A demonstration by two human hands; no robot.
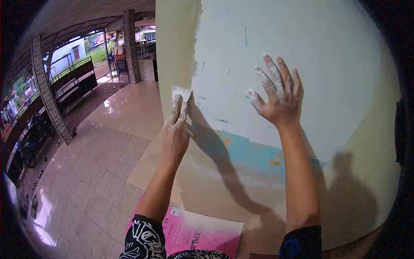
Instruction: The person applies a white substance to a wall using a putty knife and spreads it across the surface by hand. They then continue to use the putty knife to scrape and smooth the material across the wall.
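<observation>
My left hand, dusted white, is closed around a putty knife, with two fingers stretched along its flat, whitish blade. The handle is hidden in my palm. The blade lies close to the wall, near the ragged left edge of a white filled patch. Flat against that patch rests my right hand, its fingers spread and coated with white powder. Below the patch runs a strip of turquoise paint with rusty brown spots.
Yellowish wall surface borders the patch. A pink printed sheet lies on the tiled floor beneath my arms. At left, a tiled post stands before dark railings. A chair is farther back.
</observation>
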